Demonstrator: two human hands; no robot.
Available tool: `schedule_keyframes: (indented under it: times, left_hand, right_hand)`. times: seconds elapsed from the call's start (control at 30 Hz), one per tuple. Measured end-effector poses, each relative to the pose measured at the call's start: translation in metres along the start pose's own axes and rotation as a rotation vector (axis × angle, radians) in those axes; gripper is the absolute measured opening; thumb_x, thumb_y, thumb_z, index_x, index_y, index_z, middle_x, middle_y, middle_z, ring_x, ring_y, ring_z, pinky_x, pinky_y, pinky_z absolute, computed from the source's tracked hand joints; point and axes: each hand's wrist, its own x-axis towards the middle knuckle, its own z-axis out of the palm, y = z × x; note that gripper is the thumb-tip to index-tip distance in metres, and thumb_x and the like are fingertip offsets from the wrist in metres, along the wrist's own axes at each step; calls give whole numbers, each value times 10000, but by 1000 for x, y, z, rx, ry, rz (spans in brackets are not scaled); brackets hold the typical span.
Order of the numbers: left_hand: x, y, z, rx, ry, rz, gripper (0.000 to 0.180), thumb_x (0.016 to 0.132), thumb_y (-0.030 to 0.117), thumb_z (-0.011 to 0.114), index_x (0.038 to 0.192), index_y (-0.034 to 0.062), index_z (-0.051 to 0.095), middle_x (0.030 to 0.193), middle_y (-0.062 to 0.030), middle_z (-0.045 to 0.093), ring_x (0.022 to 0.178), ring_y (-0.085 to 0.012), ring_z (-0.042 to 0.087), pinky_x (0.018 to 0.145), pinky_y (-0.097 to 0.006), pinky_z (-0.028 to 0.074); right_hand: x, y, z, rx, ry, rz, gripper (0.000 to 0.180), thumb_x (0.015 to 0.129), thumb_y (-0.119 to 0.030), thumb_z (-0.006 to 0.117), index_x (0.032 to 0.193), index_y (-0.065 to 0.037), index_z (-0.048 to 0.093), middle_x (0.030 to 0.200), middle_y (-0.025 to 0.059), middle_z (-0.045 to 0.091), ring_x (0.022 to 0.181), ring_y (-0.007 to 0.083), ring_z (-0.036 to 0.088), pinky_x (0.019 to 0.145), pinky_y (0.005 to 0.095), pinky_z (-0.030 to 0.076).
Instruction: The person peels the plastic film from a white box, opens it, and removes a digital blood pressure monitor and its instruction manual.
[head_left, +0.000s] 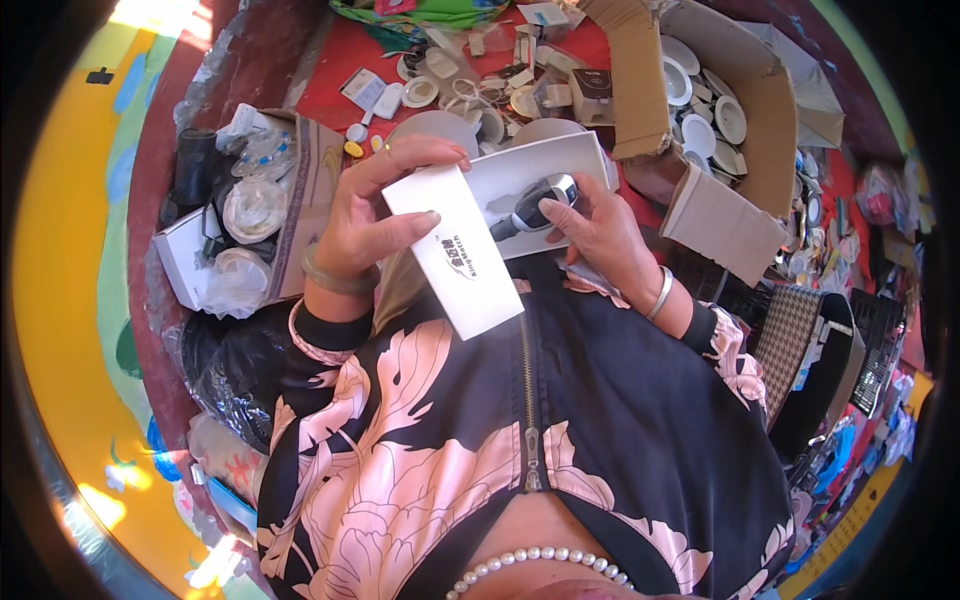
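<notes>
My left hand (365, 205) is closed on a narrow white box lid (455, 262) with dark print, thumb across its face and fingers over its top end. Just right of it, a white open box (570, 152) tilts in front of my chest, partly hidden behind the lid. My right hand (603, 228) is closed at the box's right end, its thumb pressed on a black and silver device (540, 203) with a rounded end. The device's exact kind is unclear. It lies over the box's inside, and whether my fingers also grip the box wall is hidden.
Beyond my hands, a red cloth (335, 60) carries cables, small boxes and loose parts. A large cardboard box (765, 150) of white round pieces stands at far right; another carton (310, 190) with wrapped items is at left. A houndstooth-patterned box (783, 335) sits at right.
</notes>
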Motion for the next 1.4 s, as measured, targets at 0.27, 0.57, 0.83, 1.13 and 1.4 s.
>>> schedule_keyframes:
  times: [0.27,0.57,0.83,1.13,1.4]
  left_hand:
    - [0,-1,-1,-14,-3,-2,480,709,152,660,1153,-22,605,1147,-157,600,1089,-232,558,945,-330,417]
    - [-1,-3,-2,-15,1,18,487,716,159,661,1163,-28,600,1150,-155,599,1078,-228,558,929,-324,421]
    - [1,-2,1,-6,5,1,483,721,156,657,1161,-35,601,1148,-151,602,1074,-221,559,923,-319,422]
    - [4,2,4,21,-3,-22,473,730,146,649,1165,-32,601,1150,-148,603,1070,-216,564,923,-318,425]
    - [7,1,4,43,-16,-2,467,734,143,642,1166,-28,601,1147,-147,605,1056,-216,570,916,-314,429]
  right_hand:
    - [7,17,5,134,283,-191,397,840,-223,718,1110,20,559,735,97,644,707,133,650,513,286,498]
    - [-5,8,-18,-473,293,-238,377,820,-271,695,1053,12,607,734,198,646,686,351,642,634,413,502]
    - [-21,-7,-16,-830,404,-290,301,848,-207,664,1042,18,622,764,208,642,718,350,640,656,411,508]
    - [-29,6,-35,-943,297,-1022,277,786,-92,634,1056,-33,649,1142,103,614,1100,263,583,946,392,437]
    - [-10,47,-27,-1210,15,-920,492,873,-264,584,1286,-8,504,1436,133,418,1367,270,352,1158,402,225]
